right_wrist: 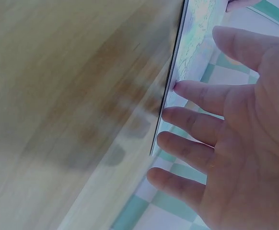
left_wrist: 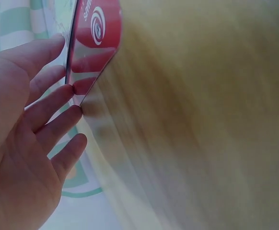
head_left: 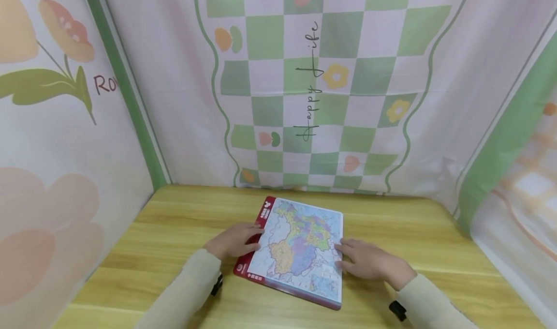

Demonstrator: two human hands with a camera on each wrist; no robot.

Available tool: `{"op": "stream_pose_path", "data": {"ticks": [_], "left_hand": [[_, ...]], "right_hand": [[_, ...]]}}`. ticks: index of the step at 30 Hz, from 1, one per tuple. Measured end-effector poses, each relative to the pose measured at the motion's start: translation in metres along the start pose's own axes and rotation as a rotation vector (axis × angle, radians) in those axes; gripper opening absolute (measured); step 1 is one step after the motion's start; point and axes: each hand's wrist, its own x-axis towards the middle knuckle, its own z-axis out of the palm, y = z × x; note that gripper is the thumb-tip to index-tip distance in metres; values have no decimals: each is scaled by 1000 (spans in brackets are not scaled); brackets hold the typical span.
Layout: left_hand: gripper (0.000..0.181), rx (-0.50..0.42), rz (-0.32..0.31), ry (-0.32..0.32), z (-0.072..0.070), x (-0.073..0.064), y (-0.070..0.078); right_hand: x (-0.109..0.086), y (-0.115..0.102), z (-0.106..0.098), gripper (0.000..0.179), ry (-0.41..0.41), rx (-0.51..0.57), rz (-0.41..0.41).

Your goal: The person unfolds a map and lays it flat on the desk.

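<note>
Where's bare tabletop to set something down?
Table: left, between left sleeve and left curtain; right, between right hand and right curtain. Tight: narrow strip between map board and back curtain. Crowded: board's side edges, left hand at one, right hand at other.

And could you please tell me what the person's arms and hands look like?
Long, pale beige fabric sleeves reach down to the wrists, with a small black object near each. The bare left hand and bare right hand show no gloves or rings.
</note>
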Motion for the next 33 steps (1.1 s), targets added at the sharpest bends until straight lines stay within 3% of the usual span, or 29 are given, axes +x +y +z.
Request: {"op": "stream_pose_path", "data": {"ticks": [20,33], "left_hand": [[53,15,-21,-31,1,-5,3],[52,-11,-27,-32,-3,-13,10]], "right_hand": [[9,3,5,61,0,-6,27],[15,6,4,62,4,65,49]]}}
